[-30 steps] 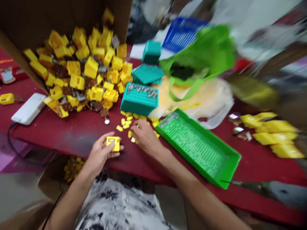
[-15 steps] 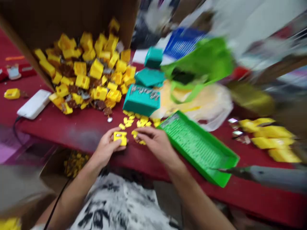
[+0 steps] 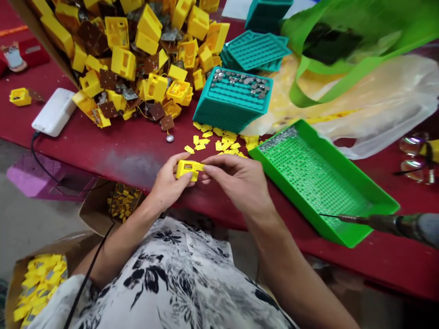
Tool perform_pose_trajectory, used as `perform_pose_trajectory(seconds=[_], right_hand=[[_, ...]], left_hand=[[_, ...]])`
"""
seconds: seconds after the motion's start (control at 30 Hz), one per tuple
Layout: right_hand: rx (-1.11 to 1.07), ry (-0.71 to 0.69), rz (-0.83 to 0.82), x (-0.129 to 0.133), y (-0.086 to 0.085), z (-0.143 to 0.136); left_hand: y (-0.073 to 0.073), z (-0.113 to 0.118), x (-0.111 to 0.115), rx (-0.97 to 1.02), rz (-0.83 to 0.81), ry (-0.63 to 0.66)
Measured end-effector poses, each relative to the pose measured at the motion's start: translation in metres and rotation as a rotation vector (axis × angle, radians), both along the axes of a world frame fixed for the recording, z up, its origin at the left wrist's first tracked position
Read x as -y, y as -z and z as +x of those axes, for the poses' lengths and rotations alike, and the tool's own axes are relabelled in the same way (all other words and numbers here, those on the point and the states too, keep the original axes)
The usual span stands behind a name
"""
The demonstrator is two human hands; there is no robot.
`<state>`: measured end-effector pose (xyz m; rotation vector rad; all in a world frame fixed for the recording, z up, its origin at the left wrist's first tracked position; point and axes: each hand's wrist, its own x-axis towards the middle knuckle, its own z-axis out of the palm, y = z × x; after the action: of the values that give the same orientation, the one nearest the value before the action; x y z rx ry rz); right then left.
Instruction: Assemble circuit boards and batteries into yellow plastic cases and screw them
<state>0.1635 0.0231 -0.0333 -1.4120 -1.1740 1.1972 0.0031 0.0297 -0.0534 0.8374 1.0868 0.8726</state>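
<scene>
My left hand [image 3: 170, 181] is closed round a small yellow plastic housing [image 3: 183, 170], whose slot shows metal parts inside. Between the thumb and forefinger of my right hand [image 3: 238, 178] is a small flat yellow cover piece [image 3: 199, 166], meeting the housing's right side. Whether it sits in the slot I cannot tell. Just beyond my hands lie several loose yellow cover pieces [image 3: 226, 142] on the red tabletop [image 3: 137, 157]. Behind them stands a stack of teal trays [image 3: 233, 98] with small round metal cells on top.
Yellow housings with brown boards [image 3: 151, 87] spill from a cardboard box at the back left. A green tray [image 3: 308, 173] lies right, with a screwdriver-like tool tip [image 3: 350, 218] over it. Also here are a white power bank [image 3: 54, 112], glasses [image 3: 413, 157] and a plastic bag [image 3: 394, 100].
My right hand has lifted a yellow cover piece from the loose pile to the housing in my left hand. The camera view has shifted closer and lower.
</scene>
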Motion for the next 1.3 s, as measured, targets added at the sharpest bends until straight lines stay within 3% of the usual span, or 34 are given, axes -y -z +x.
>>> perform_pose_trajectory(seconds=[0.23, 0.47, 0.57, 0.67, 0.8, 0.93, 1.1, 1.3], right_hand=[[0.057, -0.019, -0.029, -0.003, 0.001, -0.006], [-0.031, 0.014, -0.129, 0.001, -0.003, -0.005], [-0.044, 0.061, -0.156, 0.004, -0.005, -0.008], [0.033, 0.080, -0.171, 0.006, -0.008, -0.009], [0.315, 0.017, -0.022, 0.009, -0.013, -0.005], [0.354, 0.038, 0.034, 0.010, -0.013, 0.002], [0.301, -0.188, -0.071, 0.012, -0.007, 0.005], [0.517, -0.186, 0.077, 0.025, -0.004, 0.004]], left_hand=[[0.008, 0.004, 0.003, -0.251, 0.198, 0.077], [-0.012, 0.003, 0.009, -0.543, 0.375, 0.215], [-0.014, 0.004, 0.010, -0.507, 0.374, 0.213], [-0.008, 0.007, 0.011, -0.384, 0.318, 0.162], [0.000, 0.009, 0.013, -0.161, 0.121, 0.103], [-0.003, 0.007, 0.015, -0.024, 0.058, 0.073], [-0.003, 0.002, 0.017, -0.098, 0.179, 0.161], [0.000, 0.001, 0.021, -0.265, 0.256, 0.210]])
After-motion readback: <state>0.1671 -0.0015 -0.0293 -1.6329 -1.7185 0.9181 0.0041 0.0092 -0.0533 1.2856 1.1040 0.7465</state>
